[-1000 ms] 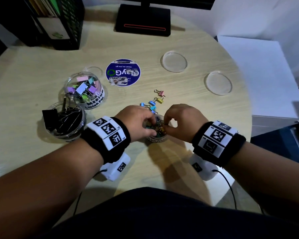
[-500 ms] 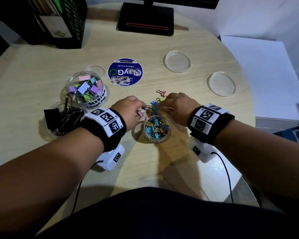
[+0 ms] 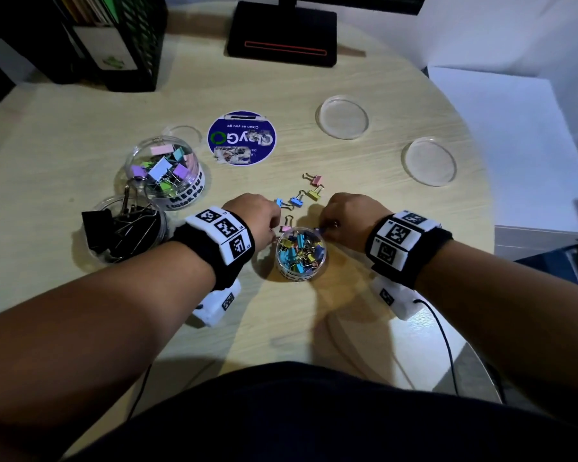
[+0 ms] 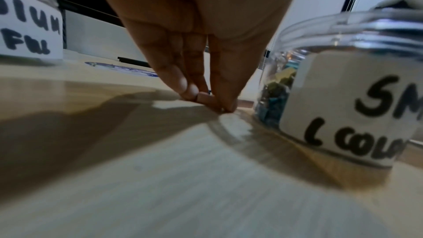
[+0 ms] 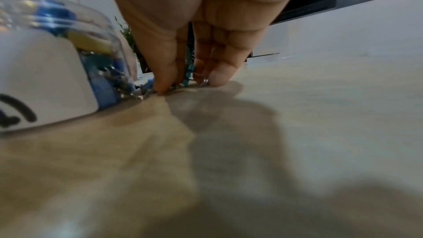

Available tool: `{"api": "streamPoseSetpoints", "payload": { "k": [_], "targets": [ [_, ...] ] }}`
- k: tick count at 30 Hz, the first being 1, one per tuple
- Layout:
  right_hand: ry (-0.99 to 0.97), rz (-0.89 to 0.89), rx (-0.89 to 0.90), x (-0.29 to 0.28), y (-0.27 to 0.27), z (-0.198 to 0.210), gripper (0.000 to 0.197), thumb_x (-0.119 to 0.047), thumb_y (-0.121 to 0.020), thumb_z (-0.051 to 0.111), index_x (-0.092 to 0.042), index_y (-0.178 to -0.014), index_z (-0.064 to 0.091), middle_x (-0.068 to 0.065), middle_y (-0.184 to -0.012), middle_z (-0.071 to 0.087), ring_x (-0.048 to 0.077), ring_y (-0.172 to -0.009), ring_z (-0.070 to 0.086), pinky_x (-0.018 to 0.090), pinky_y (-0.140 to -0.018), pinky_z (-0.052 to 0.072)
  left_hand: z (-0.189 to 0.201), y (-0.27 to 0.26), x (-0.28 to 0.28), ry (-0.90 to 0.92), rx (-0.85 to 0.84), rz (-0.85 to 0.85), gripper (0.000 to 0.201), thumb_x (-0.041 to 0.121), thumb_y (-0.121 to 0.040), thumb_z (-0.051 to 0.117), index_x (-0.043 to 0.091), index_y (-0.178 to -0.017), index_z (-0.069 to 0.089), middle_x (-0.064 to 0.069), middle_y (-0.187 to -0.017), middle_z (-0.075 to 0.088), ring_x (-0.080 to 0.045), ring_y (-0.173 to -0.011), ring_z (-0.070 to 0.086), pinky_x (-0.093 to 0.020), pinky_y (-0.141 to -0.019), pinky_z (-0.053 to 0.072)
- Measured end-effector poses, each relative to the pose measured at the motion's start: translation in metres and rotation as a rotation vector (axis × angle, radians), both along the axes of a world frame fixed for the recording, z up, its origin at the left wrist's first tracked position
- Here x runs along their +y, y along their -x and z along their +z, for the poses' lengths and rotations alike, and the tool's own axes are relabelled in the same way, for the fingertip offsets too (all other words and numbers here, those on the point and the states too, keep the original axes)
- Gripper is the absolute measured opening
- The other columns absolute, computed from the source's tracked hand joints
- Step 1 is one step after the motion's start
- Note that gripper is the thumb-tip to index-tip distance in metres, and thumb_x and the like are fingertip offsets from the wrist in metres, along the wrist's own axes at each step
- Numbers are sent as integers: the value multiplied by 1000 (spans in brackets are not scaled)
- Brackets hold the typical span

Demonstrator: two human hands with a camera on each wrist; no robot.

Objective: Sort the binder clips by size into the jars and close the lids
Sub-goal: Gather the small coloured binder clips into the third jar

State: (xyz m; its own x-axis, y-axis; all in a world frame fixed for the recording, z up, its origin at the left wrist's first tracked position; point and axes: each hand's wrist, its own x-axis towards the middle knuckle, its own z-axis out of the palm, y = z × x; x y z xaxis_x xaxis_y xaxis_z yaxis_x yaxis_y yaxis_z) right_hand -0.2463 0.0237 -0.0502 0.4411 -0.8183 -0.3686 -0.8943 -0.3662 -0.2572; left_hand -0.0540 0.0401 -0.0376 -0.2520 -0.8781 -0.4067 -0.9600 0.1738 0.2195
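Head view, left hand (image 3: 252, 217) pinching pink clip (image 4: 207, 99), beside small jar (image 3: 300, 253)

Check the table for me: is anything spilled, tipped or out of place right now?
Nothing spilled or tipped. All three jars stand upright and open. A few small clips lie loose on the table beyond the small jar, not yet sorted. The large black clips stick out over their jar's rim.
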Motion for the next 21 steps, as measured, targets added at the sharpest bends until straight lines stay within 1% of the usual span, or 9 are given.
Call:
{"api": "streamPoseSetpoints", "payload": {
  "k": [4,7,9,12,13,15,18,19,21],
  "targets": [
    [-11,-33,-5,6,10,1,18,-27,-84,63,-20,-100,68,1,-103,60,22,-94,57,35,-82,49,6,-1,4,33,108,109,16,20,-82,62,19,-98,64,-3,-102,65,-22,-93,58,-33,-82,51],
    [-11,-85,-47,10,18,1,18,-17,-86,57,-20,-100,69,2,-104,61,24,-96,58,36,-85,49,20,1,10,181,241,171,15,23,-82,62,17,-96,64,0,-95,63,-19,-88,57,-30,-80,49],
    [18,-135,-90,12,22,2,22,-8,-86,52,-17,-97,69,4,-103,63,25,-94,59,34,-84,48,30,5,19,249,297,134,15,24,-83,61,16,-95,63,1,-93,61,-17,-87,57,-30,-80,49],
    [78,-214,-193,18,24,8,22,-2,-83,51,-12,-95,68,8,-99,66,26,-90,60,25,-75,42,32,11,36,253,399,12,14,21,-82,62,16,-94,65,0,-93,63,-19,-85,58,-28,-78,48],
    [101,-242,-242,21,22,11,21,-2,-82,53,-10,-95,68,8,-96,67,26,-87,60,23,-72,40,29,12,40,243,410,-34,14,20,-81,62,16,-94,66,0,-93,63,-19,-85,59,-27,-77,46],
    [141,-281,-343,28,18,18,19,-1,-81,55,-9,-94,66,7,-89,69,24,-79,60,21,-69,38,24,13,45,203,345,-123,16,22,-84,60,17,-98,66,3,-97,62,-16,-89,57,-25,-77,43],
    [155,-286,-454,37,9,26,22,-2,-78,60,-10,-98,64,0,-80,65,14,-68,54,17,-66,37,17,12,44,146,236,-179,24,32,-85,62,20,-106,65,5,-108,60,-13,-99,55,-25,-85,43],
    [156,-274,-479,40,6,28,22,-3,-77,61,-11,-98,65,-2,-77,63,11,-67,52,13,-64,37,16,11,43,127,234,-175,27,34,-84,64,20,-107,65,5,-110,60,-14,-102,55,-27,-88,44],
    [147,-234,-498,44,-1,29,21,-5,-77,63,-12,-96,66,-5,-76,62,8,-66,52,5,-61,34,16,9,42,139,319,-131,26,31,-81,66,18,-103,68,2,-106,63,-18,-100,58,-29,-88,45]
  ]
}}
